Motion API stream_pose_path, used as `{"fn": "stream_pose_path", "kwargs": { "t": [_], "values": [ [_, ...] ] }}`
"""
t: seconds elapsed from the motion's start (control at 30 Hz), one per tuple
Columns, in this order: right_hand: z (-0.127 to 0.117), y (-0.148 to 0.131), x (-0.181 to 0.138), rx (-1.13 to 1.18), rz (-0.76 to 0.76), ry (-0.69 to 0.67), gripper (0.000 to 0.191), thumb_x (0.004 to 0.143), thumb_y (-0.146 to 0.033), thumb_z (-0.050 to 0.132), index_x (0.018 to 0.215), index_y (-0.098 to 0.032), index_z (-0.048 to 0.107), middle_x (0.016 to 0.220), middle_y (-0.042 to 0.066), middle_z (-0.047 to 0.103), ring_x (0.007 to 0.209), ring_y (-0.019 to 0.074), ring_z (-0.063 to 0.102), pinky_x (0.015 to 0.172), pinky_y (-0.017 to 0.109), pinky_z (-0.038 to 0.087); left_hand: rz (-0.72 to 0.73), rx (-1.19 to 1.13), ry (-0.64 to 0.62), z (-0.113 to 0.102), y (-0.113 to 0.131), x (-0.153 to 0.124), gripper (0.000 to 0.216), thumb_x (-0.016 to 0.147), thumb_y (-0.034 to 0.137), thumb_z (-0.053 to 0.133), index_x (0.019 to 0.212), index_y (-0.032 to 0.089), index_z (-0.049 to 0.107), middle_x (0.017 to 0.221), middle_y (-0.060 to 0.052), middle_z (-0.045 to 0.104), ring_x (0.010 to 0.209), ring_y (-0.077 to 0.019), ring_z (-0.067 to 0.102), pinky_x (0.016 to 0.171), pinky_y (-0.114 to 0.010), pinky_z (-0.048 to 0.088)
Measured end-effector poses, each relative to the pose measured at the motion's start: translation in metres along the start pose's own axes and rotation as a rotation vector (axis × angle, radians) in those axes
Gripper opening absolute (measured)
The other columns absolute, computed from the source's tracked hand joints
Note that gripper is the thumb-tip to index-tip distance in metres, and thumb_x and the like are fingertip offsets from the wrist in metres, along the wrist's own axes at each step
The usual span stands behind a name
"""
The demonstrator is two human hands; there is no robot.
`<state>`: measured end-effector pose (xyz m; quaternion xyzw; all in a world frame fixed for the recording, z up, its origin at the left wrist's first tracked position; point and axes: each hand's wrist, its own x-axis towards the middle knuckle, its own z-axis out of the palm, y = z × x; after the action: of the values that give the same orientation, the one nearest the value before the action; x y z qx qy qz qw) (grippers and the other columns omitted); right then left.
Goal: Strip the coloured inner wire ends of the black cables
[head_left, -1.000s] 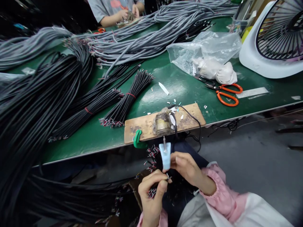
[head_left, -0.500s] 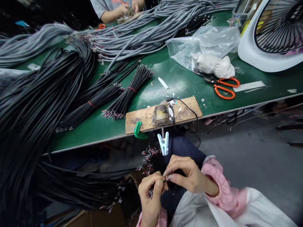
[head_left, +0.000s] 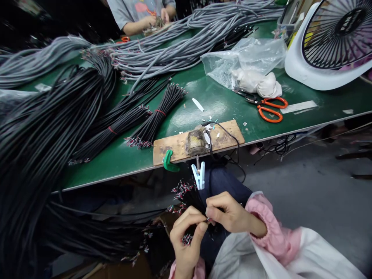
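Note:
My left hand (head_left: 188,236) is closed, thumb and forefinger pinching a thin black cable (head_left: 207,220) close to its end. My right hand (head_left: 225,212) is closed at the same spot, its fingertips on the fine coloured wires coming out of that cable. The fingers mostly cover the wires. Below my left forefinger, a cluster of stripped cable ends (head_left: 186,239) shows inside the curl of the hand. Behind my hands, more black cables with red and white wire tips (head_left: 185,190) stand by my leg. A light blue clothes peg (head_left: 199,176) hangs just beyond them.
A wooden board (head_left: 171,148) lies at the table edge, with a green clamp (head_left: 170,162) and a worn, taped block (head_left: 195,142). Orange-handled scissors (head_left: 271,109), a plastic bag (head_left: 247,56), a fan (head_left: 334,46), black cable bundles (head_left: 158,116) and grey cables (head_left: 162,54) are on the green table. A co-worker (head_left: 139,19) sits opposite.
My right hand's fingertips have drawn closer together on the wires, and my left thumb has shifted slightly right. The coloured wires between the hands are now more covered. The view has shifted slightly.

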<state>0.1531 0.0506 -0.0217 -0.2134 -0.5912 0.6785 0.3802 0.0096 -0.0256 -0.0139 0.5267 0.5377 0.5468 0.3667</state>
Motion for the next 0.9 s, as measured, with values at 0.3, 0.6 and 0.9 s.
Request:
{"fn": "stream_pose_path", "kwargs": {
  "t": [0.3, 0.6, 0.9],
  "values": [
    [0.008, -0.002, -0.001, -0.116, -0.165, 0.09, 0.047, 0.106, -0.045, 0.039, 0.069, -0.018, 0.05, 0.065, 0.001, 0.053, 0.062, 0.0137, 0.048, 0.06, 0.028, 0.04, -0.061, 0.057, 0.095, 0.002, 0.006, 0.004, 0.022, 0.088, 0.031, 0.07, 0.069, 0.02, 0.071, 0.06, 0.001, 0.057, 0.057, -0.0154, 0.052, 0.055, -0.026, 0.041],
    [0.005, 0.0, -0.004, -0.176, -0.196, 0.203, 0.023, 0.105, -0.029, 0.045, 0.097, -0.017, 0.062, 0.082, 0.004, 0.059, 0.077, 0.0167, 0.053, 0.073, 0.031, 0.044, -0.175, -0.036, 0.231, 0.008, 0.0, 0.001, 0.034, 0.091, 0.042, 0.067, 0.066, 0.018, 0.068, 0.054, 0.002, 0.051, 0.047, -0.0122, 0.044, 0.043, -0.023, 0.033],
    [0.01, 0.004, -0.003, -0.072, -0.111, 0.242, 0.02, 0.095, -0.033, 0.063, 0.094, -0.015, 0.071, 0.078, 0.004, 0.061, 0.07, 0.0155, 0.056, 0.065, 0.028, 0.046, -0.199, -0.034, 0.242, 0.007, -0.002, 0.0, 0.036, 0.09, 0.044, 0.067, 0.065, 0.018, 0.066, 0.054, 0.001, 0.051, 0.047, -0.0117, 0.042, 0.042, -0.023, 0.032]
  ]
}}
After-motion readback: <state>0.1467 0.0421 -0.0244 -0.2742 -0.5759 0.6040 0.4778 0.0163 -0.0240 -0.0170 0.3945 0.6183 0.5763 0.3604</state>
